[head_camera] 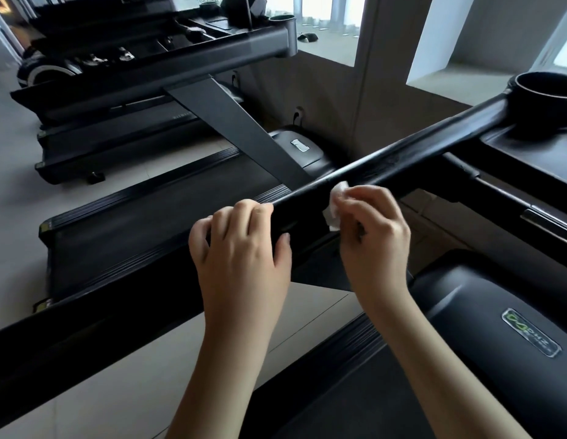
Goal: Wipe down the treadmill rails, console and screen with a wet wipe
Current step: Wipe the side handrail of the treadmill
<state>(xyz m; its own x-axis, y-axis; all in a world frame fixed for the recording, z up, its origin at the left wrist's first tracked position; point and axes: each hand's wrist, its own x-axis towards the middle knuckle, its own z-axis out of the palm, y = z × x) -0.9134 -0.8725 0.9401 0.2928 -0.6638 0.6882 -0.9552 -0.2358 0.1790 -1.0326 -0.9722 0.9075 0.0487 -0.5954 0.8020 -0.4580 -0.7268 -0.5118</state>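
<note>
Setting: a gym floor.
Evidence: treadmills (pixel 168 217) standing side by side, a weight rack (pixel 95 55) behind, pale tiled floor (pixel 19 172), windows (pixel 326 11).

A single wide-angle camera worn on the head looks forward and down from close above the treadmill rail (pixel 402 147), which crosses the frame diagonally. The left hand (pixel 241 248) and right hand (pixel 370 229) sit near the lens. A neighbouring treadmill (pixel 149 198) lies farther off, with windows (pixel 323 7) beyond.
</note>
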